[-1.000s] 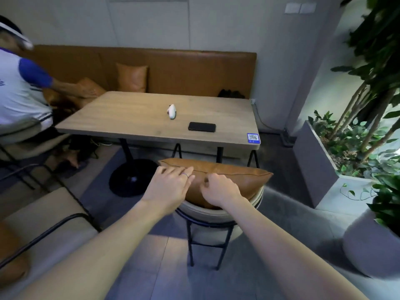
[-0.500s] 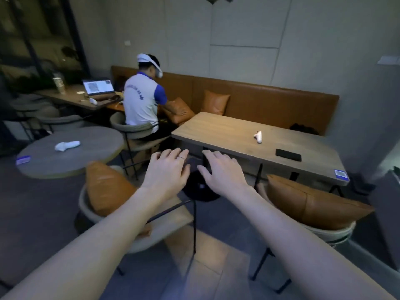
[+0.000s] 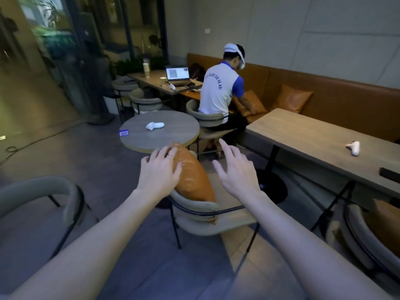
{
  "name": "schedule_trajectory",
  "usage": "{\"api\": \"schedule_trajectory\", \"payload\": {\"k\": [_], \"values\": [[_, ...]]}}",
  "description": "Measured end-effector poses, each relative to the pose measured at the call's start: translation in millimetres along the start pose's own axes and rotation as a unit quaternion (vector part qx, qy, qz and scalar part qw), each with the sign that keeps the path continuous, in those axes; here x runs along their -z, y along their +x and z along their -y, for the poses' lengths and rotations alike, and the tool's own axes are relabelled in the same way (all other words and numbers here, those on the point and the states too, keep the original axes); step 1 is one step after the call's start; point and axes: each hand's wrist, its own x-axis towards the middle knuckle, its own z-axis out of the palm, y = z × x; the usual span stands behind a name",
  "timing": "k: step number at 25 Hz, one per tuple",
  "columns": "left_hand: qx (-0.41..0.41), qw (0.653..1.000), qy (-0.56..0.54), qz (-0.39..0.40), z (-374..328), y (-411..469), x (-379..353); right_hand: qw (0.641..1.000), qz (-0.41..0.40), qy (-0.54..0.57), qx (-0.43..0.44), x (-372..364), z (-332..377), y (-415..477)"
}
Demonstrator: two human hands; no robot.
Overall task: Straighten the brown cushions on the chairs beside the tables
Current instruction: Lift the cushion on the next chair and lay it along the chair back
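A brown cushion [image 3: 193, 176] stands on edge against the backrest of a beige chair [image 3: 207, 221] just in front of me, beside the round table [image 3: 160, 131]. My left hand [image 3: 161, 171] lies flat on the cushion's left top side, fingers spread, with a ring on one finger. My right hand [image 3: 234, 169] hovers open to the right of the cushion, apart from it. Another brown cushion [image 3: 383, 226] rests in a chair [image 3: 359, 239] at the lower right, next to the long table [image 3: 313, 146].
A person [image 3: 220, 94] sits at the bench side, handling a cushion [image 3: 249, 103]. White controllers lie on the round table [image 3: 154, 126] and on the long table [image 3: 354, 147]. An empty chair [image 3: 54, 191] stands at the left. A leather bench [image 3: 346, 98] runs along the wall.
The view has swung left from the cushion at the long table to the chair by the round table. Both hands let go of the first cushion; my left hand now rests on this one.
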Motion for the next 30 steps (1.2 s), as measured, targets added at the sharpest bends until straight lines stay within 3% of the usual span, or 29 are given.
{"api": "schedule_trajectory", "payload": {"k": [8, 12, 15, 18, 22, 24, 26, 30], "values": [[0.106, 0.983, -0.095, 0.119, 38.0, 61.6, -127.4, 0.987, 0.115, 0.023, -0.110, -151.7, -34.2, 49.7], [0.204, 0.944, -0.199, 0.167, 52.3, 84.0, -191.5, 0.953, 0.151, 0.093, -0.246, -216.6, -54.7, 52.6], [0.306, 0.885, -0.291, 0.194, 60.5, 95.0, -228.6, 0.872, 0.137, 0.209, -0.421, -259.0, -63.9, 50.6], [0.394, 0.821, -0.351, 0.219, 74.5, 107.1, -263.4, 0.789, 0.147, 0.221, -0.554, -297.4, -71.8, 47.8], [0.443, 0.772, -0.386, 0.242, 96.1, 125.8, -301.5, 0.679, 0.185, 0.213, -0.678, -323.0, -81.6, 52.2], [0.462, 0.752, -0.393, 0.259, 109.3, 139.2, -321.0, 0.648, 0.199, 0.224, -0.700, -329.2, -84.5, 57.0], [0.481, 0.727, -0.403, 0.278, 121.4, 153.9, -339.9, 0.644, 0.194, 0.218, -0.708, -338.3, -85.2, 60.2], [0.500, 0.700, -0.416, 0.296, 132.7, 172.4, -364.4, 0.672, 0.164, 0.199, -0.694, -357.5, -82.9, 61.1]]}}
